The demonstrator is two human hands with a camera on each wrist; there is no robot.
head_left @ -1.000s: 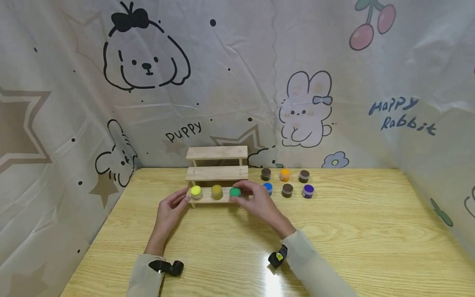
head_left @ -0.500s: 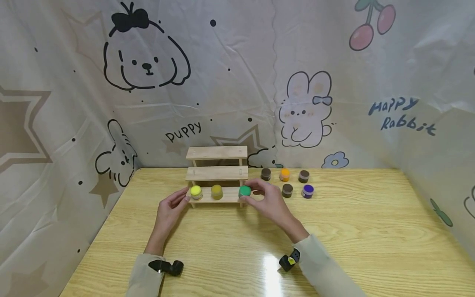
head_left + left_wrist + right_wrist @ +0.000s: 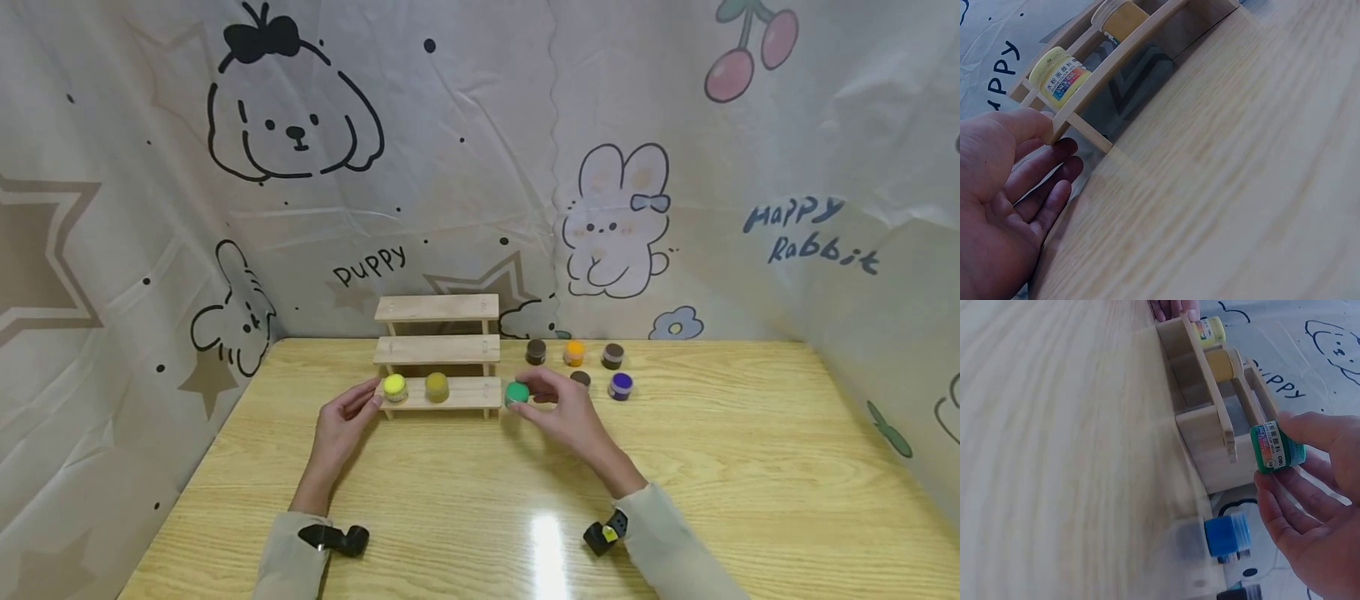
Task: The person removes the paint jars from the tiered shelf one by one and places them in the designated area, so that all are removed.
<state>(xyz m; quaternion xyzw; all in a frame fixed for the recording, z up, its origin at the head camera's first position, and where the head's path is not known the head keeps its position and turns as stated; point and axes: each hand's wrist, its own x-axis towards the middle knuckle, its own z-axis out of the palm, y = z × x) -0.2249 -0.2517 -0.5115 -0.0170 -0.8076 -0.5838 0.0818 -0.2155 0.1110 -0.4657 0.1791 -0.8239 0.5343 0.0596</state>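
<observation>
My right hand pinches a green paint jar between thumb and fingers, just off the right end of the lowest step of a three-step wooden rack. In the right wrist view the jar is tilted, its printed label showing. My left hand holds the left end of that lowest step, thumb at the corner. On the step stand a yellow paint jar near the left hand and an ochre paint jar beside it.
Right of the rack stand several more jars: two dark ones with an orange one between them, and a purple one in front. My right hand partly covers another dark jar. A blue jar shows in the right wrist view.
The green jar has moved right with my right hand, from over the lowest step to beyond its right end. My left hand stays at the rack's left end.
</observation>
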